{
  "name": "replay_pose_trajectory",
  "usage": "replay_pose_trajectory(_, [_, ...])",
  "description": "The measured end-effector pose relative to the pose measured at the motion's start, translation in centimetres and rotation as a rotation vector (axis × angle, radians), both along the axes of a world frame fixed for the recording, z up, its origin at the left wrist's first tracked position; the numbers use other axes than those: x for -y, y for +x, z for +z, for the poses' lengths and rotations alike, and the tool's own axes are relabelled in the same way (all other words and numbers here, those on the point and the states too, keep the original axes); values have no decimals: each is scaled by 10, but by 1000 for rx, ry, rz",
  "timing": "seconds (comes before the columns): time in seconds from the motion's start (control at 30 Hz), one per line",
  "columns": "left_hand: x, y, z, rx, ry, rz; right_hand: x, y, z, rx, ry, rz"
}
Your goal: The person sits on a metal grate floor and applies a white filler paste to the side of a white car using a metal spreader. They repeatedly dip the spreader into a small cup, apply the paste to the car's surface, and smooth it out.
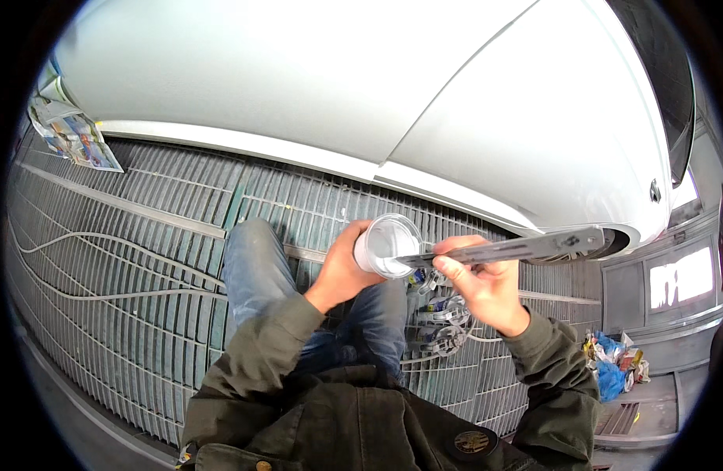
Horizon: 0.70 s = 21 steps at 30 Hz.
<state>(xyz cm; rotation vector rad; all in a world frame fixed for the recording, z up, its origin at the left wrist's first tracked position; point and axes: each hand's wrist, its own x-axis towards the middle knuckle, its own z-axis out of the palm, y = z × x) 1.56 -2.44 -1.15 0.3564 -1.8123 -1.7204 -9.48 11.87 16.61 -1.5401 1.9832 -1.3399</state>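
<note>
My left hand [339,269] grips a clear plastic cup [387,245] with white liquid inside, tilted toward me. My right hand [480,281] holds a long flat metal stirring stick [518,249] whose near end dips into the cup's mouth. Both hands are raised above my bent knee in blue jeans [255,259]. Right behind the hands stands a white car body [361,86] with a pale sill strip [298,157].
A metal grate floor [126,235] runs under me, with a thin hose [102,294] snaking across it. Masking paper [71,133] is taped at the car's left end. Crumpled coloured scraps [612,361] lie at the right, and a grey wall panel [675,279] beyond.
</note>
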Motion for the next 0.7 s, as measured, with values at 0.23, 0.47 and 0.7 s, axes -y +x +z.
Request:
replay_pose_trajectory(0.23, [-24,0,-2,-62,-39,88,8,-12,7,-121,-13,-99])
replay_pose_trajectory(0.47, [-11,0,0,-52,-113,61,3,-4,2,50,-8,-174])
replay_pose_trajectory(0.7, [-10,-3,12,-19,-68,114,13,-6,8,180,-143,-143])
